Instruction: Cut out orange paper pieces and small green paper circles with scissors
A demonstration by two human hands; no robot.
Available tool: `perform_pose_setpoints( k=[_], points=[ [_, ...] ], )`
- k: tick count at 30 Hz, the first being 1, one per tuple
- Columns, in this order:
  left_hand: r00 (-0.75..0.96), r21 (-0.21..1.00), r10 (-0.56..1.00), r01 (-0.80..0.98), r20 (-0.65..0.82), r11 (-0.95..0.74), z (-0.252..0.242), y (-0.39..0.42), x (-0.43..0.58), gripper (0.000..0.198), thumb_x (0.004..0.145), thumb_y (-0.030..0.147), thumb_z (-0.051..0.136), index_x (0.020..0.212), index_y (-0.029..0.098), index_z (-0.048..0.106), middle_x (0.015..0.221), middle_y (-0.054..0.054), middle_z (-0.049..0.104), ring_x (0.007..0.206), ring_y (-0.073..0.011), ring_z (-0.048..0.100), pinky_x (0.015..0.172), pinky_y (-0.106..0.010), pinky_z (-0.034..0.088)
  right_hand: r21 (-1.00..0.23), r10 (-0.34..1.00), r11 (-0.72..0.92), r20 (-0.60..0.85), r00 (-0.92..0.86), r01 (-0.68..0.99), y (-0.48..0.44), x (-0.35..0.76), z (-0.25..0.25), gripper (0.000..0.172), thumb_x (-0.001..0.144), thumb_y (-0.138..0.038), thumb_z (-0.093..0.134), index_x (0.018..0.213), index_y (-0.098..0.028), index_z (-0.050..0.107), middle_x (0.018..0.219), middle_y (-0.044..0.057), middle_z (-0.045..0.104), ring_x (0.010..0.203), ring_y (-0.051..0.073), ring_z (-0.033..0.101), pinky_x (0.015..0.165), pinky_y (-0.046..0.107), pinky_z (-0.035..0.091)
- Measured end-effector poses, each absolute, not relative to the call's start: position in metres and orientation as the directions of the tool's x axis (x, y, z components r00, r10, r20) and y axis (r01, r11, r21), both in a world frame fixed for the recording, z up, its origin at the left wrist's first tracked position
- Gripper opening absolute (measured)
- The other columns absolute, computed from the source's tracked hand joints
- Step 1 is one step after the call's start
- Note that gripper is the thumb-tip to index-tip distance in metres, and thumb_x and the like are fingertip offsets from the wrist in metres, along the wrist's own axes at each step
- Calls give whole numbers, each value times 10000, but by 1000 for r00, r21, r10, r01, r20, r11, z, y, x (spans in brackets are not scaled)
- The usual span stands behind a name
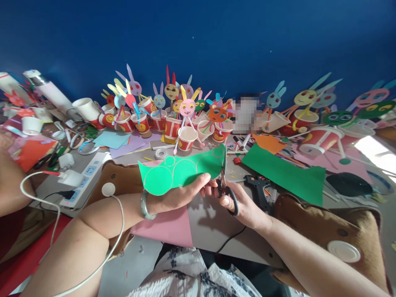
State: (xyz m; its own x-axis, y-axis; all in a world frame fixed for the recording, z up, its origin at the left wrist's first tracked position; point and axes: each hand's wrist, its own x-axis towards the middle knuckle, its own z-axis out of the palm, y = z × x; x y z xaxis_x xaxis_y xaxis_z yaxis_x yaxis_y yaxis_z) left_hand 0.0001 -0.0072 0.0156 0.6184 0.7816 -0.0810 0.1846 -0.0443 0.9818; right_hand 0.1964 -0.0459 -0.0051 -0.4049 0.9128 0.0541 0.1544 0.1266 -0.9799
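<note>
A strip of green paper [185, 170] with several pale circles drawn on it is raised above the table. My left hand [188, 190] grips its lower edge, the thumb lying on top. Dark-handled scissors [232, 201] are in my right hand [243, 204], fingers through the loops. Their blades point away from me and lie against the paper's right end; how far they are parted I cannot make out. A sheet of pink paper [175, 231] lies below my left forearm.
Paper cups [187, 139] with rabbit-faced paper figures line the back by the blue wall. A power strip [88, 177] lies left, with a white cable crossing my left arm. Right are a black glue gun [258, 192], green paper [287, 175] and a brown pouch [328, 231]. Another person's arm [15, 173] shows far left.
</note>
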Motion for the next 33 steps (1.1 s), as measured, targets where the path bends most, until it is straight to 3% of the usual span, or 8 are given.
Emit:
perform_pose_setpoints(
  k=[8, 17, 24, 33],
  points=[
    [582, 956, 782, 286, -224, 60, 29, -9, 3, 407, 978, 390, 387, 861, 149, 694, 859, -46, 691, 861, -157, 640, 916, -282, 499, -976, 909, 139, 59, -412, 167, -46, 198, -7, 653, 796, -795, 534, 924, -159, 617, 771, 28, 531, 655, 142, 420, 582, 255, 367],
    [603, 957, 761, 277, -239, 81, 26, -8, 2, 408, 981, 396, 369, 937, 141, 685, 869, -43, 665, 852, -143, 623, 917, -273, 487, -989, 913, 79, 22, -406, 124, -46, 199, -7, 600, 777, -775, 588, 741, -182, 504, 730, 1, 493, 631, 125, 394, 561, 251, 313],
    [615, 961, 753, 265, -232, 80, 22, -7, 0, 422, 984, 441, 373, 985, 151, 680, 906, -44, 672, 880, -148, 628, 928, -283, 488, -987, 923, 53, -10, -384, 154, -46, 201, -9, 622, 752, -795, 594, 744, -178, 518, 691, -12, 452, 614, 122, 377, 549, 251, 292],
    [677, 958, 726, 271, -123, -91, 31, -4, -7, 408, 997, 453, 360, 821, 184, 611, 813, -7, 632, 854, -135, 615, 1003, -286, 456, -984, 903, 47, -32, -429, 171, -47, 196, -9, 666, 745, -800, 596, 916, -156, 609, 721, -6, 463, 612, 116, 364, 554, 246, 316]
  ],
)
